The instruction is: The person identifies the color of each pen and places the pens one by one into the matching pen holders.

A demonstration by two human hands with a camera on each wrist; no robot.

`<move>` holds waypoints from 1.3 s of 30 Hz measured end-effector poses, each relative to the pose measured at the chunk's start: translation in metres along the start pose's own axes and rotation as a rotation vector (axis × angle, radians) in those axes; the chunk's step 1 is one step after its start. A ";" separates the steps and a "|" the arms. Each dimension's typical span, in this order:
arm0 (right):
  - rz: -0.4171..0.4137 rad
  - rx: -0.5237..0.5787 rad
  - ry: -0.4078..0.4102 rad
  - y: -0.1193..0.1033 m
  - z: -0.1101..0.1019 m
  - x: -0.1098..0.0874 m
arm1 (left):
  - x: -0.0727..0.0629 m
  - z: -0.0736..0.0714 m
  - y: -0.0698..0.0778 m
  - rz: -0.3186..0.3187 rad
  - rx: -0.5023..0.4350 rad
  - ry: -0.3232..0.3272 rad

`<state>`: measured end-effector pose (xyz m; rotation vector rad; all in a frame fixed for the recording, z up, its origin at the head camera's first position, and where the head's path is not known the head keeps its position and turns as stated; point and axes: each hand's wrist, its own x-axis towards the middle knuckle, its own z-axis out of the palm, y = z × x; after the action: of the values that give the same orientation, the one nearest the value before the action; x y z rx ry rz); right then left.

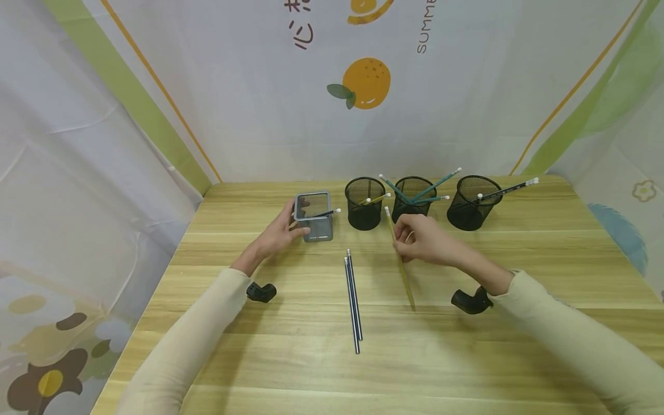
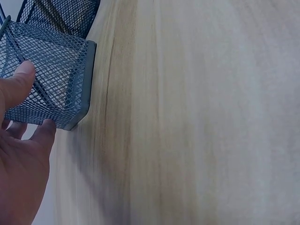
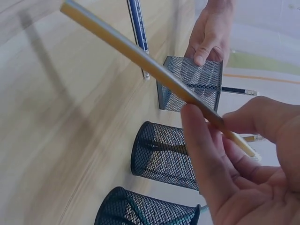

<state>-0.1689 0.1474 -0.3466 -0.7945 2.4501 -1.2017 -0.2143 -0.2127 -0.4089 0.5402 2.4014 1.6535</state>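
My right hand [image 1: 427, 239] pinches a yellow pencil [image 1: 406, 282] between thumb and fingers, lifted off the table with its white eraser end toward the back. In the right wrist view the pencil [image 3: 136, 55] slants across, its shadow on the wood. The left hand [image 1: 282, 230] grips the side of a square grey mesh pen holder [image 1: 317, 229], thumb in front and fingers behind. One dark pencil [image 1: 328, 214] leans inside that holder. Beside it stands a round black mesh cup [image 1: 364, 216] with yellow pencils in it, just left of the right hand.
Two dark striped pencils [image 1: 353, 302] lie side by side on the wooden table [image 1: 290, 357]. Another black mesh cup [image 1: 410, 210] holds teal pencils behind my right hand. The rightmost cup [image 1: 469, 213] contains dark pencils. A printed curtain [image 1: 259, 115] hangs behind the table.
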 end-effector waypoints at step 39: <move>-0.352 0.069 0.561 -0.020 -0.043 -0.005 | -0.001 0.000 0.003 -0.017 0.009 0.004</move>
<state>-0.1785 0.1672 -0.3044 -1.0088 2.7457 -1.8401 -0.2131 -0.2123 -0.4065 0.5171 2.4107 1.6396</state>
